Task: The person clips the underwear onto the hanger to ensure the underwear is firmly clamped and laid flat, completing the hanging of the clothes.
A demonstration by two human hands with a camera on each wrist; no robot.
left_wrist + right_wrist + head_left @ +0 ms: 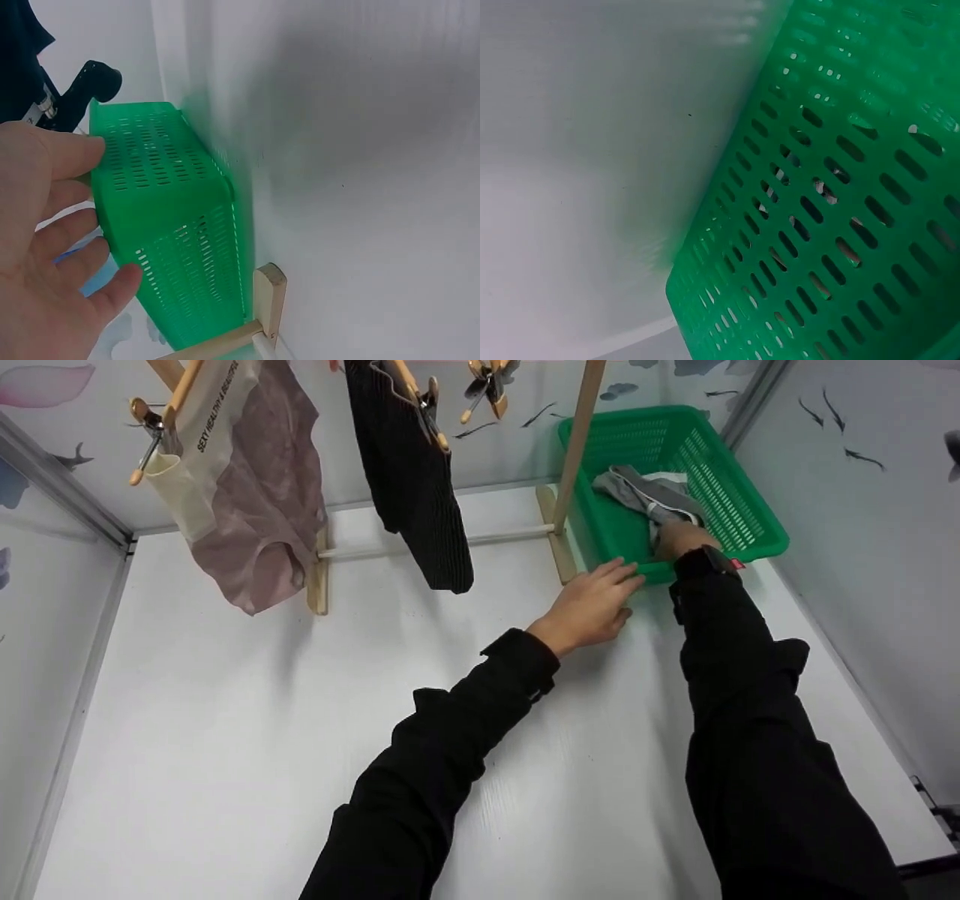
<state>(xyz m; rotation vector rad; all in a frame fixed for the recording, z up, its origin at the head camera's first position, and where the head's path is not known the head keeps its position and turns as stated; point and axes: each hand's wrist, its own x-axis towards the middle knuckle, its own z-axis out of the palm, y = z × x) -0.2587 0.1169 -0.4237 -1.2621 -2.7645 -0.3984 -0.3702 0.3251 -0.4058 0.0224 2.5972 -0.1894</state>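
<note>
A green slotted basket (750, 521) stands at the back right of the white table, and a grey and white garment (645, 495) lies inside it. My right hand (681, 540) reaches over the near rim into the basket, its fingers curled down on the garment's near end. My left hand (600, 596) lies with straight fingers against the basket's near left corner. In the left wrist view that left hand (52, 247) is spread flat on the basket wall (180, 225). The right wrist view holds only the basket wall (832, 225) and the table; the hand itself is out of it.
A wooden drying rack (574, 457) stands just left of the basket, its foot (270, 300) close to the basket's side. On its hangers hang a mauve and cream garment (255, 495) and a black garment (412, 472). White walls close in the table (225, 720).
</note>
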